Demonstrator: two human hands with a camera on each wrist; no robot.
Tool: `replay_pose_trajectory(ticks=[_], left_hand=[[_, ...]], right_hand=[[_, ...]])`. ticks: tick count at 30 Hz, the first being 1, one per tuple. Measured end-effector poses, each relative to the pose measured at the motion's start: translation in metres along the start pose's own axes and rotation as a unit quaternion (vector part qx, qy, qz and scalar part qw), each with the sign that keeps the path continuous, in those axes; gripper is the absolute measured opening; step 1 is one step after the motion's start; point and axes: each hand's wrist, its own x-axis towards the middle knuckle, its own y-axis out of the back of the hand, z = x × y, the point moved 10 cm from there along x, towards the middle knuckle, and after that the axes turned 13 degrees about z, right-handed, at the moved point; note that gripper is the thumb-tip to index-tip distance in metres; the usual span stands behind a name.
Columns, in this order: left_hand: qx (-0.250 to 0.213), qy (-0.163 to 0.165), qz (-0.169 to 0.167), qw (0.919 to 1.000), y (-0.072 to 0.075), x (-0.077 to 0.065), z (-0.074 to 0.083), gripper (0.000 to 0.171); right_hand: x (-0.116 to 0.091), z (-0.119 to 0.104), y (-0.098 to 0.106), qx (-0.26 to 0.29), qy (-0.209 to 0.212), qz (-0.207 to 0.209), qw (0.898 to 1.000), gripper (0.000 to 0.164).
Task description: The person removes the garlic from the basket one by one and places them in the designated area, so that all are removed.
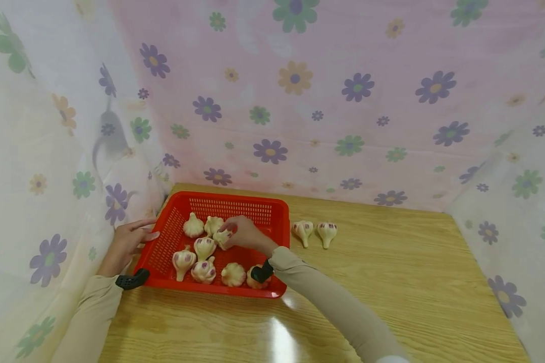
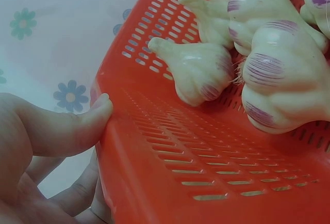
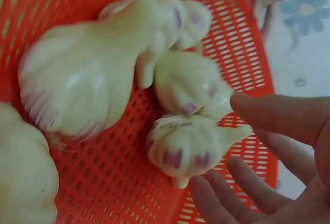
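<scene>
A red slotted plastic basket point(image 1: 209, 286) stands on the table with several garlic bulbs point(image 1: 205, 248) inside. My left hand point(image 1: 126, 243) holds its left rim; in the left wrist view the thumb point(image 2: 77, 126) lies on the rim, with the other fingers behind the outer wall. Over the basket's middle, my right hand point(image 1: 250, 234) reaches down around one garlic bulb point(image 3: 183, 146) among the others. Thumb and fingers are spread apart there, and whether they touch the bulb I cannot tell. My right forearm partly hides a bulb point(image 1: 253, 282) in the front right corner.
Two more garlic bulbs point(image 1: 303, 230) lie side by side on the wooden table point(image 1: 390, 282), right of the basket. Flowered cloth point(image 1: 318, 121) hangs behind and on both sides. Each wrist carries a black camera mount point(image 1: 132, 279).
</scene>
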Motion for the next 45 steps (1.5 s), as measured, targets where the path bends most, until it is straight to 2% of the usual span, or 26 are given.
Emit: replay_pose_trajectory(ticks=[7,12,20,24,29,35,38,42,45], left_hand=[[0.007,0.011,0.015,0.9998,0.0,0.003,0.0,0.06],[0.001,0.015,0.014,0.9998,-0.002,0.004,0.0,0.06],[-0.002,0.015,0.013,0.9998,-0.003,0.004,0.002,0.06],[-0.005,0.016,0.009,0.9998,-0.004,0.004,0.001,0.061],[-0.007,0.018,0.011,0.9998,-0.003,0.004,0.002,0.062],[-0.002,0.011,0.012,0.9999,-0.001,0.002,0.002,0.062],[-0.003,0.01,0.013,0.9999,-0.001,0.002,0.001,0.062],[-0.007,0.015,0.014,0.9998,0.0,0.003,-0.002,0.062],[-0.007,0.016,0.015,0.9997,0.0,0.003,-0.003,0.062]], right_hand=[[0.01,0.007,-0.02,-0.066,0.01,-0.031,0.997,0.039],[0.013,0.014,-0.028,-0.105,0.011,-0.029,0.994,0.043],[0.013,0.015,-0.03,-0.157,0.021,-0.015,0.987,0.049],[0.011,0.015,-0.031,-0.194,0.023,-0.039,0.98,0.052],[0.007,0.019,-0.034,-0.196,0.007,-0.071,0.978,0.046],[0.002,0.016,-0.032,-0.184,0.024,-0.079,0.979,0.043],[-0.002,0.021,-0.035,-0.153,0.004,-0.094,0.984,0.041],[-0.007,0.03,-0.042,-0.129,-0.026,-0.124,0.983,0.039],[-0.008,0.034,-0.044,-0.119,-0.033,-0.13,0.984,0.039]])
